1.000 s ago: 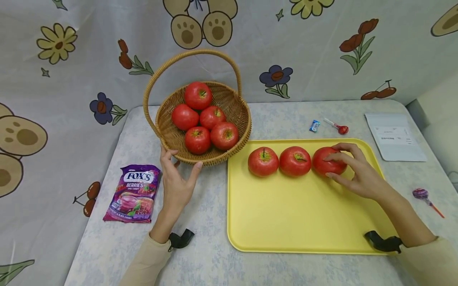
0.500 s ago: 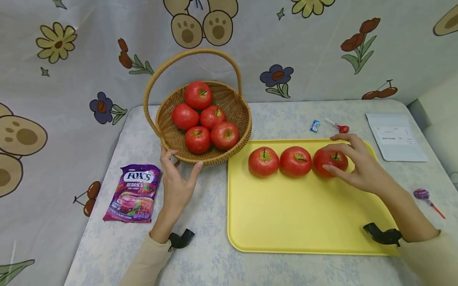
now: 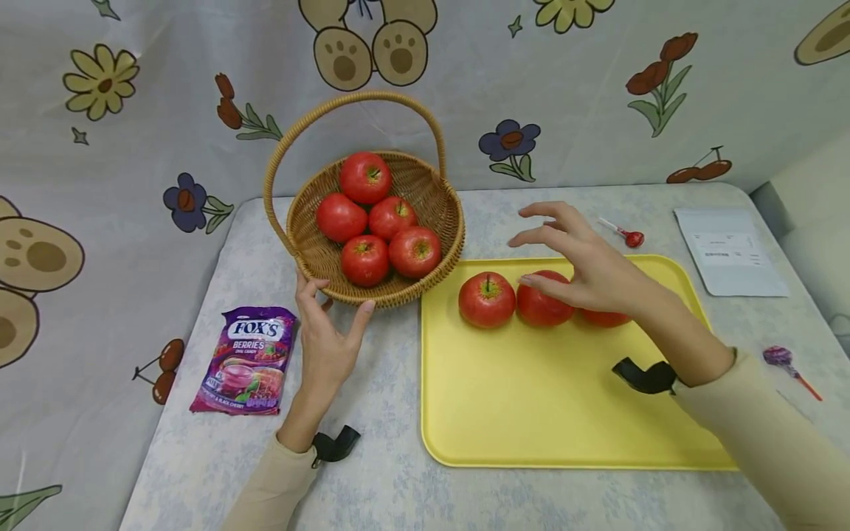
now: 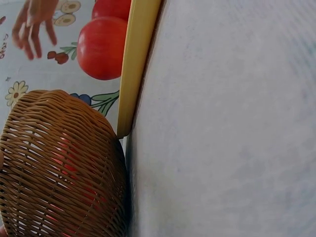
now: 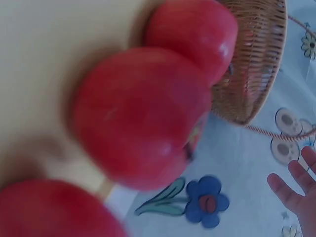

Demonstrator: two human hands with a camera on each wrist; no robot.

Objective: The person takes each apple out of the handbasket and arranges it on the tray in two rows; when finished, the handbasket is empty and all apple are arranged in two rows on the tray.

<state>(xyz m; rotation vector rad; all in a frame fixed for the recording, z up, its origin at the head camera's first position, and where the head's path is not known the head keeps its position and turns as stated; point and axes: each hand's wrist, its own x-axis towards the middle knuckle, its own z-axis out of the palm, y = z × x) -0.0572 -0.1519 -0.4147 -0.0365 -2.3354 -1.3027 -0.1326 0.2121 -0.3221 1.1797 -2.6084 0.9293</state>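
Apples (image 3: pixel 487 299) on yellow tray (image 3: pixel 531 398), right hand (image 3: pixel 584 269) spread above, floral-cloth table (image 3: pixel 398 472)

A staged tabletop set, seemingly domestic rather than commercial. A cartoon-printed fabric backdrop (image 3: pixel 598 110) with flowers, cherries and paw motifs enclosed a table (image 3: pixel 372 472) covered in pale floral cloth. On it stood a wicker basket (image 3: pixel 305 243) of apples, a yellow tray (image 3: pixel 531 413), a bag of sweets (image 3: pixel 247 360), lollipops (image 3: pixel 786 363) and a printed sheet (image 3: pixel 729 251).
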